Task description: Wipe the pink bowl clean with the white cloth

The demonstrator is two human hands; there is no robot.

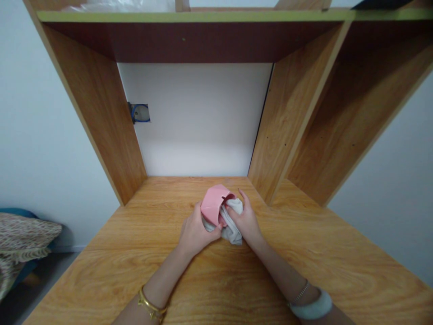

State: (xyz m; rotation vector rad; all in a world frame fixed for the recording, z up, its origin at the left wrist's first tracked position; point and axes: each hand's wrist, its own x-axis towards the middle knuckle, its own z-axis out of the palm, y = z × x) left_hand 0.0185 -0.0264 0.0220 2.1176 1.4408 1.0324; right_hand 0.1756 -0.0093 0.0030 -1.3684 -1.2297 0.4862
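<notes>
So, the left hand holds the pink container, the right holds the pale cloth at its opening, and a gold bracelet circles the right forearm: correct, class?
Not quite: the head view shows the gold bracelet on the left forearm. The left hand does hold the pink container, the right hand the pale cloth at its opening.

I see room on the wood-grain desktop (118, 255) left of the left hand (197, 232) and right of the right hand (249, 221); left panel (89, 104), divider (297, 90), backboard (199, 117) and overhead shelf (203, 16) hem the far side.
</notes>
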